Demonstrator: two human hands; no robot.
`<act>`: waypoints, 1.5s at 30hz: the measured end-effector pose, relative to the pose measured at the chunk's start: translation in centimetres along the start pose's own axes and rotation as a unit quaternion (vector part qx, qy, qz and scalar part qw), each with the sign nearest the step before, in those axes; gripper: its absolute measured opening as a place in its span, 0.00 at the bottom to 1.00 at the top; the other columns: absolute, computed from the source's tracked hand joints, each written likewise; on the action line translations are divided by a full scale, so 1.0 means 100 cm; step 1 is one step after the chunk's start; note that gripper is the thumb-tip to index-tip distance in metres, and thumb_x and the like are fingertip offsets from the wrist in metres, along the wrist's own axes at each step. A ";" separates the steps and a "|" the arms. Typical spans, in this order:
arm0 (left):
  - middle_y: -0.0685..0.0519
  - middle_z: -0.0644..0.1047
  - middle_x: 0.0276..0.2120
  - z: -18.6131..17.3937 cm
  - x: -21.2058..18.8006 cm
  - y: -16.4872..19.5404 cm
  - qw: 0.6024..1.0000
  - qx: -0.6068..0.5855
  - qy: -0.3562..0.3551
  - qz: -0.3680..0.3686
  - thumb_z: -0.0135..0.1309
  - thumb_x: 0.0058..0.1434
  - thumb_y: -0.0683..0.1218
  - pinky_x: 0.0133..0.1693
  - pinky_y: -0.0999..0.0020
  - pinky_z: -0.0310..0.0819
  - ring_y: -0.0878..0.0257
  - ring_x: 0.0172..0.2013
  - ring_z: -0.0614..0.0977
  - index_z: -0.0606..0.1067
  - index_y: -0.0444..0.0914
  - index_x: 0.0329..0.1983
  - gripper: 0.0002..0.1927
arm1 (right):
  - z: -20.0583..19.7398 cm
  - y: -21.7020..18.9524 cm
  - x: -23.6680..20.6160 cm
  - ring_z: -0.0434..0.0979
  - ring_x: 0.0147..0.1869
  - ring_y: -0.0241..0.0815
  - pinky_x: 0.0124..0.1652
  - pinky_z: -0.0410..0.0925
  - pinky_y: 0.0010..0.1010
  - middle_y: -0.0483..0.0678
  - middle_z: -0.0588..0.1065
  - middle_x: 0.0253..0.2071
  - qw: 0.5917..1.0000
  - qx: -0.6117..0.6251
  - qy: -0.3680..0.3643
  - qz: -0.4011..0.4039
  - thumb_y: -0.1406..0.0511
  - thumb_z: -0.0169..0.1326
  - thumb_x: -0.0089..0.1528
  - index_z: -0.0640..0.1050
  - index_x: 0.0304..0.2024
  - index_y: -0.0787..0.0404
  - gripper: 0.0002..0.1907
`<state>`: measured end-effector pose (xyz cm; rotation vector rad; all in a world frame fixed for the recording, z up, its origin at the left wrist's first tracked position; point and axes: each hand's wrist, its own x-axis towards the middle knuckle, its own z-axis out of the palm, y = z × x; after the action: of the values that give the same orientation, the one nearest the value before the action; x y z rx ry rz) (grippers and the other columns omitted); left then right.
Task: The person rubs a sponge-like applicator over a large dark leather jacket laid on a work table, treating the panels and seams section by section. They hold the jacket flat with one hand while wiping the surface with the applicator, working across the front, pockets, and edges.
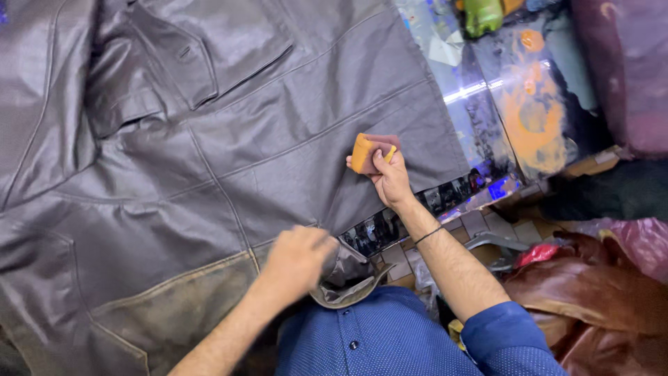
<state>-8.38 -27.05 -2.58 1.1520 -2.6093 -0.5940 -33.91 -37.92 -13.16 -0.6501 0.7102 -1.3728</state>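
A dark brown leather jacket point(209, 139) lies spread flat over a glass-topped counter and fills most of the view. My right hand point(390, 177) grips an orange sponge point(363, 152) with a dark stained face and presses it on the jacket's panel near its right edge. My left hand point(296, 261) is blurred and closed on the jacket's lower hem point(348, 282), which is folded up to show a grey lining. A faded, dull patch point(181, 306) marks the leather beside the left hand.
The glass counter point(529, 104) at the right is smeared with orange stains. A green bottle point(483, 15) stands at the top. Brown leather goods point(591, 299) and a pink plastic bag point(643, 240) lie at the lower right. A maroon item point(626, 69) fills the upper right corner.
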 end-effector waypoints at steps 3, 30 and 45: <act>0.48 0.75 0.42 0.001 0.017 0.014 0.982 0.051 -0.060 0.173 0.60 0.46 0.46 0.50 0.58 0.67 0.52 0.47 0.75 0.77 0.33 0.49 0.25 | 0.004 -0.002 -0.001 0.81 0.57 0.58 0.58 0.75 0.52 0.57 0.74 0.56 1.000 0.013 -0.010 -0.020 0.64 0.45 0.72 0.66 0.63 0.65 0.19; 0.46 0.79 0.29 0.041 0.091 -0.010 0.837 0.125 -0.440 0.300 0.48 0.69 0.56 0.51 0.48 0.63 0.48 0.36 0.81 0.77 0.38 0.41 0.17 | 0.043 -0.006 -0.018 0.82 0.54 0.53 0.53 0.77 0.46 0.53 0.76 0.53 0.997 0.039 0.054 -0.024 0.61 0.48 0.71 0.68 0.61 0.61 0.19; 0.40 0.72 0.59 0.063 -0.034 -0.018 0.984 -0.037 0.085 0.150 0.54 0.57 0.42 0.65 0.42 0.55 0.44 0.64 0.67 0.78 0.38 0.47 0.14 | 0.017 0.001 -0.015 0.83 0.54 0.55 0.54 0.77 0.47 0.55 0.76 0.54 0.999 0.034 0.005 -0.021 0.62 0.49 0.72 0.68 0.63 0.63 0.20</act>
<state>-7.26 -23.91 -9.15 0.7303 -2.5222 -0.4989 -32.59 -36.45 -12.04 -0.6088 0.6578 -1.4334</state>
